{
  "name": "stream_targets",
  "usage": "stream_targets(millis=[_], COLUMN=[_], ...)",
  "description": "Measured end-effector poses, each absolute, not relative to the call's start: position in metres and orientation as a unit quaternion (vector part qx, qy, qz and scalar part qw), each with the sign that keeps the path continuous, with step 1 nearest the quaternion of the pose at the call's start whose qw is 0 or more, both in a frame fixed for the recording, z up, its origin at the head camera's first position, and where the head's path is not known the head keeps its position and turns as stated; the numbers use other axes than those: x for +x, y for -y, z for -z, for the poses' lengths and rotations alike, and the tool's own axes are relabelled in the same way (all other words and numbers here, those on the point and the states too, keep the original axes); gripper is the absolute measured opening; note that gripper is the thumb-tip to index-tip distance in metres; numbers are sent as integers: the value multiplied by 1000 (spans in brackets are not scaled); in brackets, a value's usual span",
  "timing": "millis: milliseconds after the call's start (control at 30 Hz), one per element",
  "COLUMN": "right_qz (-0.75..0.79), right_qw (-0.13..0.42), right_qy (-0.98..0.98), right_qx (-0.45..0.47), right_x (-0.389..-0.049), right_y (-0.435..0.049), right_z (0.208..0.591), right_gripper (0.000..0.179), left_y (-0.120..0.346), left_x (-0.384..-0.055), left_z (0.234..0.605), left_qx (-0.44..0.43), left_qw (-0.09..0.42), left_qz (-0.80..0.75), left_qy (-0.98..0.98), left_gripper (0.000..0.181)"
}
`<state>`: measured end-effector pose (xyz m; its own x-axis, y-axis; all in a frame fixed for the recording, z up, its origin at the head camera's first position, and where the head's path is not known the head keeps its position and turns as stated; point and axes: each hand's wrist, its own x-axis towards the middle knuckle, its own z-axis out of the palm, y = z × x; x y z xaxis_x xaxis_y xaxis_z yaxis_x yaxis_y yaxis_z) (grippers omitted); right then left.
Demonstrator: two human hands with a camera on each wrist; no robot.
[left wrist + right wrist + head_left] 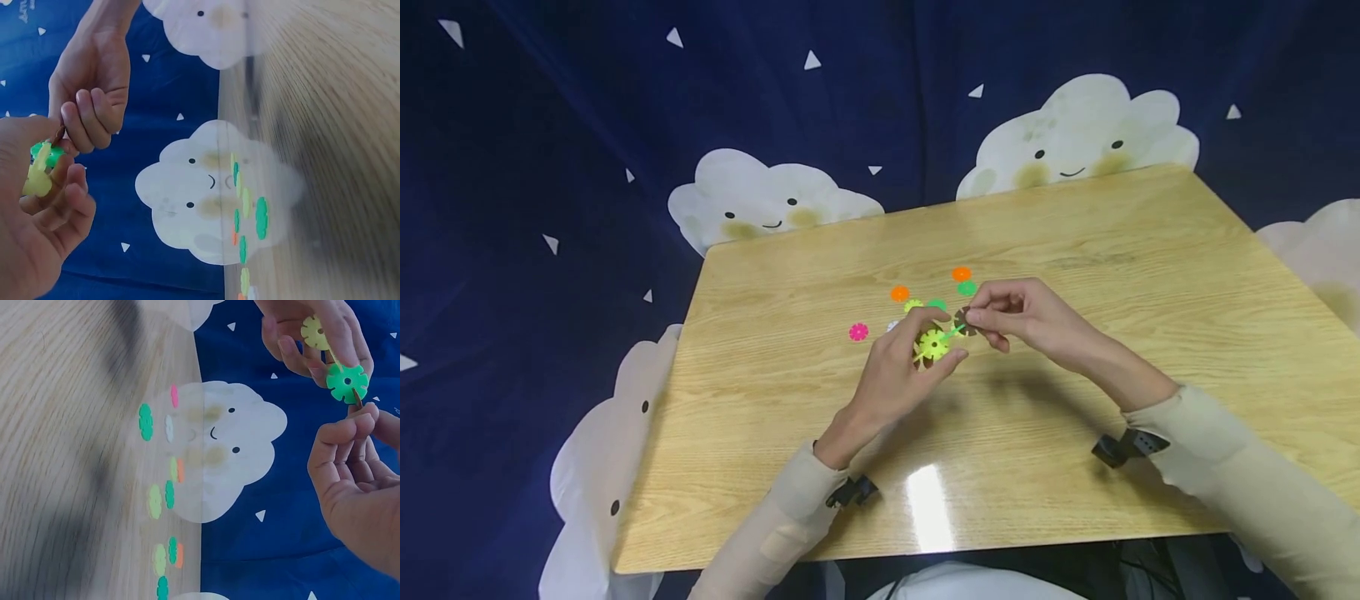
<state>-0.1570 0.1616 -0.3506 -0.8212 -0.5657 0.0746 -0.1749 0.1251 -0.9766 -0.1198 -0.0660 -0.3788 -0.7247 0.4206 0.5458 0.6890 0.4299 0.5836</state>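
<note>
My left hand (887, 379) holds a joined piece of notched plastic discs, with a yellow-green disc (935, 343) between thumb and fingers. A green disc (338, 383) is slotted onto that piece on the side facing my right hand (1033, 321). That hand pinches a brown notched disc (959, 317) between thumb and fingertips. In the right wrist view, the brown disc is seen edge-on at a notch of the green one, mostly hidden by the fingers. Both hands are raised over the table, close together.
Loose discs lie on the wooden table (760, 400) beyond the hands: a pink disc (858, 332) at left, an orange disc (899, 293), another orange disc (961, 273), a green disc (967, 288) and several more. A dark blue curtain (850, 108) with clouds hangs behind the table.
</note>
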Motion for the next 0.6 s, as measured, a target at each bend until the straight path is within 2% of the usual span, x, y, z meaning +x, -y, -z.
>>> stream_targets(millis=[200, 400, 600], right_qz=[607, 599, 592], right_qw=[161, 166, 185], right_qy=[-736, -739, -739], right_qx=[-254, -260, -264], right_x=[-159, -160, -159], right_y=[-161, -158, -155], right_z=[350, 350, 349], right_gripper=[18, 20, 20], left_y=[63, 63, 61], left_x=[-118, -118, -116], left_z=[379, 380, 380], left_qx=[-319, -316, -289], left_qw=[110, 86, 52], left_qz=[447, 466, 498], left_qy=[828, 822, 816], left_gripper=[45, 35, 33])
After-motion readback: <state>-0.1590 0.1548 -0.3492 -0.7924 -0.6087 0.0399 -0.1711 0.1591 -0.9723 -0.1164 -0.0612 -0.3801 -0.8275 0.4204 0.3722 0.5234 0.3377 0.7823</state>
